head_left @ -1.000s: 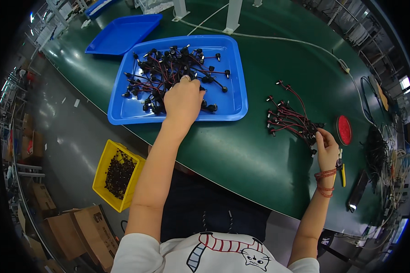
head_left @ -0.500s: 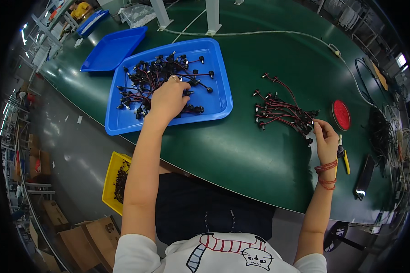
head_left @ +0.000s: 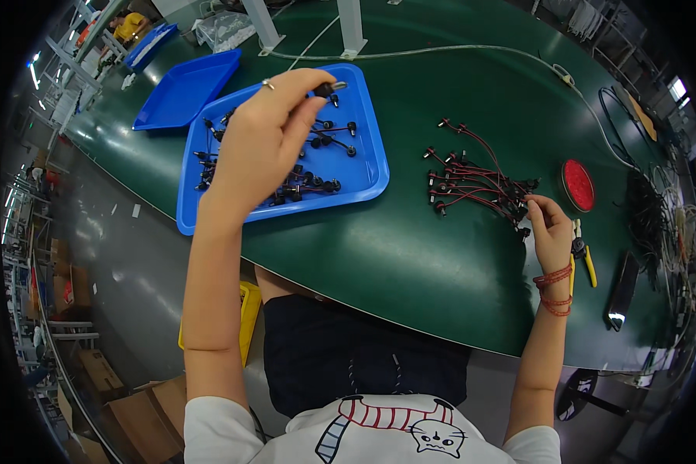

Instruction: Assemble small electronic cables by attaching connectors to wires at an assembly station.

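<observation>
My left hand is raised above the blue tray and pinches a small black connector between thumb and fingers. Several black connectors with short red and black wires lie in the tray under it. My right hand rests on the green table and grips the ends of a bundle of red and black wires with black plugs, which fans out to its left.
A second, empty blue tray sits behind the first. A red round disc, yellow-handled pliers and a dark phone lie right of my right hand. A white cable crosses the far table. A yellow bin stands below the table edge.
My left hand has lifted out of the tray with a black connector pinched in its fingers. My right hand stays on the wire bundle.
</observation>
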The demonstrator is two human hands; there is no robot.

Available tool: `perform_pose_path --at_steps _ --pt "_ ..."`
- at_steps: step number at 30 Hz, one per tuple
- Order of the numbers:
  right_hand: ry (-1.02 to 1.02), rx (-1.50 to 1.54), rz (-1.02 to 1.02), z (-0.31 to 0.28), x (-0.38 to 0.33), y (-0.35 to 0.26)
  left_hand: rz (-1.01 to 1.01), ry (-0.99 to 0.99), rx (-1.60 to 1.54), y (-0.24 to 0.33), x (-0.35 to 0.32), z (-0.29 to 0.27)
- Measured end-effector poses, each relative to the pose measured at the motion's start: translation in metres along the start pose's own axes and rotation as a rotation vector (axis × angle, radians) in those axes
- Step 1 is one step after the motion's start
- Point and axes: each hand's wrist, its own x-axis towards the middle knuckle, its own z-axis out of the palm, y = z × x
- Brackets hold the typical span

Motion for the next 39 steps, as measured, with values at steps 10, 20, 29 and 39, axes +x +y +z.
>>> perform_pose_path --at_steps 10,20,29,39 --pt "0.005 0.017 -0.033 0.001 0.004 0.000 0.570 -0.538 0.306 0.056 -0.071 0.123" --pt "0.217 -0.263 -0.049 -0.046 0.035 0.039 0.115 -0.305 0.106 0.027 -0.073 0.094" --pt "0.207 -0.862 0.035 -0.093 0.091 0.100 -0.245 -0.372 0.202 0.015 -0.115 0.080" --pt "0.139 -0.803 0.196 -0.087 0.089 0.080 -0.400 -0.432 0.348 0.026 -0.122 0.073"
